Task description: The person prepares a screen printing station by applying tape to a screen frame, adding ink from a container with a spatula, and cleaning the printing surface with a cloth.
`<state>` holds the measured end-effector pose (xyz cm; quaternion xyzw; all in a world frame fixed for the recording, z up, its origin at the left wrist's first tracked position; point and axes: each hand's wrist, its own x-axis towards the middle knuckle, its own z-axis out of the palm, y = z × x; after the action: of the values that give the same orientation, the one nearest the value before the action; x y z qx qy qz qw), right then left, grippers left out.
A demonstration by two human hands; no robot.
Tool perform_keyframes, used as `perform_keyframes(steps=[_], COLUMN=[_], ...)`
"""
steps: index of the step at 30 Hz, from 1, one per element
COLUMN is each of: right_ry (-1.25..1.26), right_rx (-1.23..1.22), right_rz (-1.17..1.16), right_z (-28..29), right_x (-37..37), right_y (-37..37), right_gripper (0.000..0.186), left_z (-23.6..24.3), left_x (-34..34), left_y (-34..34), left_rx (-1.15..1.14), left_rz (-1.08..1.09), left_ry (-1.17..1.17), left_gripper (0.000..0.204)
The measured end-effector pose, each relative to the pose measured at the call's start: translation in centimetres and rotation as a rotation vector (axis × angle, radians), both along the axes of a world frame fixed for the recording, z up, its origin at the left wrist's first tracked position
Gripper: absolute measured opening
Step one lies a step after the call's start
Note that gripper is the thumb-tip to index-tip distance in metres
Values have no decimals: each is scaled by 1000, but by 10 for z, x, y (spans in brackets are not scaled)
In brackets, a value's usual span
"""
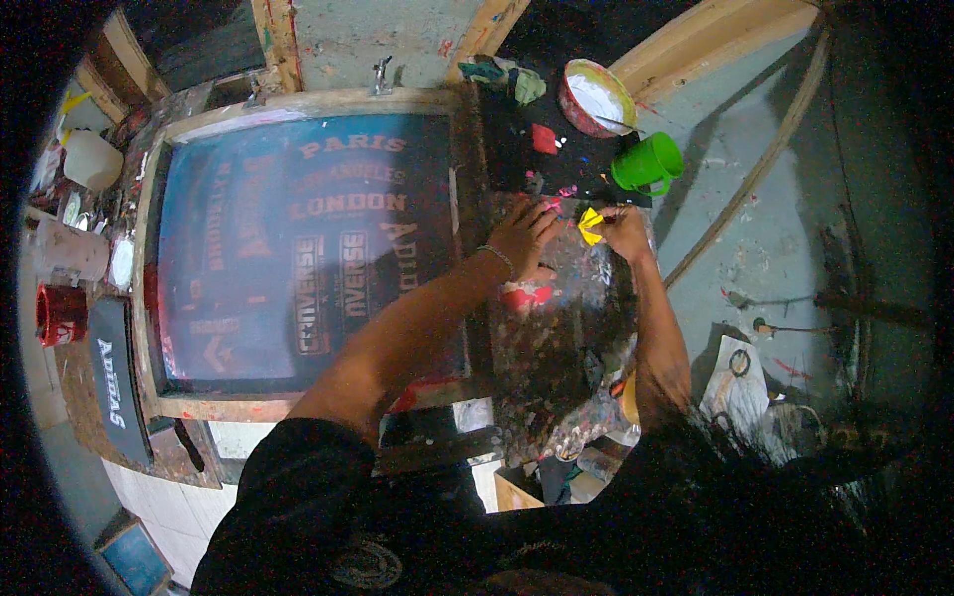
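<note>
Because my right hand (pixel 625 234) apparently pinches one end between its fingers, the crumpled yellow scrap (pixel 590 224) fans out over the paint-stained bench (pixel 553 348), where my left hand (pixel 524 236) rests, fingers spread, seemingly for support.

Far of my right hand (pixel 624 236), the mug (pixel 638 164) and bowl (pixel 571 111) block me; the frame (pixel 328 102) hems my left hand (pixel 522 241). Nearer, between my arms, the bench (pixel 556 368) gives passage, though shadow may hide lumps.

scrap (pixel 590 226): yellow | mug (pixel 644 165): green | bowl (pixel 618 81): red outside, yellowish inside | mesh (pixel 278 233): blue, pale-lettered | worktop (pixel 564 348): dark, paint-speckled
</note>
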<state>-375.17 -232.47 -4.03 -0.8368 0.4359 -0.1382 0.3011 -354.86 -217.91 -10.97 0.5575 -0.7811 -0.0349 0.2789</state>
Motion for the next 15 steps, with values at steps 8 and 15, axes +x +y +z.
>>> perform_keyframes(steps=[8, 15], right_ry=[128, 45], right_rx=[-38, 154], right_rz=[-24, -22], right_z=[18, -29], right_x=[15, 27], right_y=[-10, -48], right_gripper=[19, 20], left_z=[-4, 5], left_x=[6, 8], left_y=[-1, 0], left_rx=[-4, -71], left_rz=[-31, -68], left_ry=[31, 63], left_gripper=[96, 95])
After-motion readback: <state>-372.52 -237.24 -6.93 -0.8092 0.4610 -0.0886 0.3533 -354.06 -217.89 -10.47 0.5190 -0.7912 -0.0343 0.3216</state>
